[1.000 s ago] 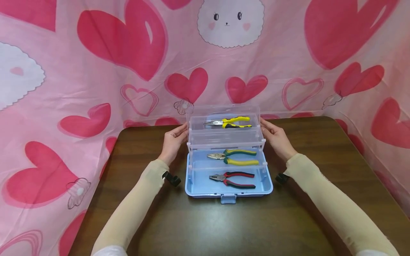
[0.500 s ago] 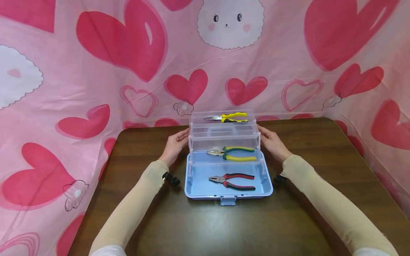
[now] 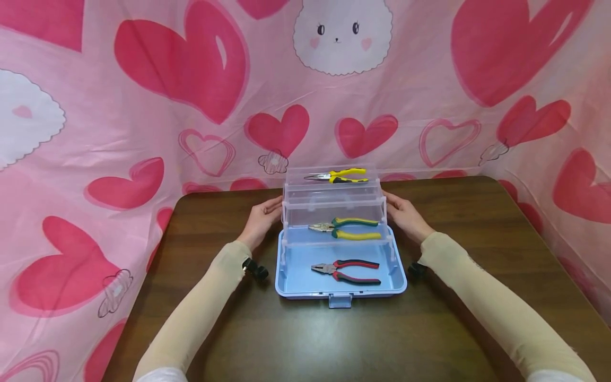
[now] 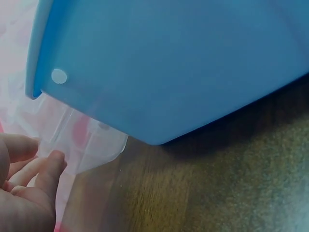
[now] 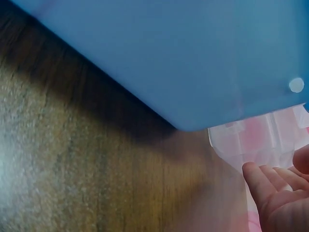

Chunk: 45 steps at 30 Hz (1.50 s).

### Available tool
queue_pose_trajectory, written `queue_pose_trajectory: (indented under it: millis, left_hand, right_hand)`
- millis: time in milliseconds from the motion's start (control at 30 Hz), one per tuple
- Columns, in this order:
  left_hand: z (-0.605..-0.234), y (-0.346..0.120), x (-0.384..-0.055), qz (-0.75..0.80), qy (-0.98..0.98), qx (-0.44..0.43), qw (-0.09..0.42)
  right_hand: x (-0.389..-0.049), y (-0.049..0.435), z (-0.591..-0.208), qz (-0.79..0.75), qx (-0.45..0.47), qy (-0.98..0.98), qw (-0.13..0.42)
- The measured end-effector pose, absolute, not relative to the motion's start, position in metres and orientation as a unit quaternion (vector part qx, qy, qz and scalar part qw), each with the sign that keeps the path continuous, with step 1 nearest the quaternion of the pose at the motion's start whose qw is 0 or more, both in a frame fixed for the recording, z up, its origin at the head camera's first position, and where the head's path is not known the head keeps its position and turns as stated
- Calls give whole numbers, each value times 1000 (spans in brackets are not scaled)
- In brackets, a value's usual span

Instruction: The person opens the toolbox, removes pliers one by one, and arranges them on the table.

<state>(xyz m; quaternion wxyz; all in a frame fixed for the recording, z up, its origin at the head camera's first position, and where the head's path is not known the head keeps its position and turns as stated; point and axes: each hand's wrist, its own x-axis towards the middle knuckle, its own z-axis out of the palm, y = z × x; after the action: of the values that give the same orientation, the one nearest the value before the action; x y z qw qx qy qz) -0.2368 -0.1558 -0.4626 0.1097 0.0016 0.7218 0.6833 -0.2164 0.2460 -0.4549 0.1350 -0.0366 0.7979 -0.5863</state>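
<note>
A toolbox with a blue base [image 3: 296, 278] stands on the table, its clear trays raised in steps. My left hand [image 3: 260, 220] holds the left edge of the clear lid [image 4: 99, 145] behind the base, thumb and fingertips at its side. At the opposite edge my right hand [image 3: 407, 216] holds the lid too. Yellow-black needle-nose pliers [image 3: 336, 176] lie in the upper tray, green-yellow combination pliers [image 3: 355, 235] in the lower one. Red-black combination pliers [image 3: 348, 271] rest in the base. The trays and base partly hide the lid and fingertips in the head view.
The brown wooden table [image 3: 310, 345] extends around the toolbox. A pink heart-patterned cloth [image 3: 410, 69] hangs close behind the table and along its sides. A latch [image 3: 340, 301] juts from the base's front.
The lid has swung back and down behind the base, and the trays have moved back and spread apart. Both hands followed slightly inward; little differs over the last half second.
</note>
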Motion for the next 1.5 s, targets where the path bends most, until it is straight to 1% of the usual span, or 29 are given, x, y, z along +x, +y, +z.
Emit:
queue_pose_trajectory:
  millis: [167, 400, 533, 700, 833, 1133, 1233, 1300, 1500]
  left_hand:
    - [-462, -157, -233, 678, 725, -8, 119]
    - [-461, -160, -228, 666, 735, -11, 128]
    - [-462, -165, -222, 648, 750, -5, 133]
    - [-464, -175, -206, 644, 753, 1, 137]
    - [-462, -185, -188, 635, 760, 15, 138]
    - [-447, -192, -150, 610, 776, -1, 161]
    - [-444, -188, -140, 587, 793, 2, 161]
    - [-442, -185, -134, 572, 805, 6, 157]
    - [-440, -180, -121, 559, 813, 12, 162]
  right_hand:
    - [-213, 245, -454, -575, -36, 805, 143]
    - [-213, 248, -456, -583, -36, 800, 138]
    - [-211, 253, -452, -559, -37, 818, 132]
    - [-209, 259, -440, -543, -30, 833, 101]
    - [-208, 261, -424, -541, -20, 837, 75]
    - [-218, 254, -385, -486, -62, 872, -1]
    - [-222, 248, -378, -468, -71, 881, -14]
    - [-225, 244, -373, -454, -76, 887, -12]
    - [-236, 229, -360, -430, -92, 898, 18]
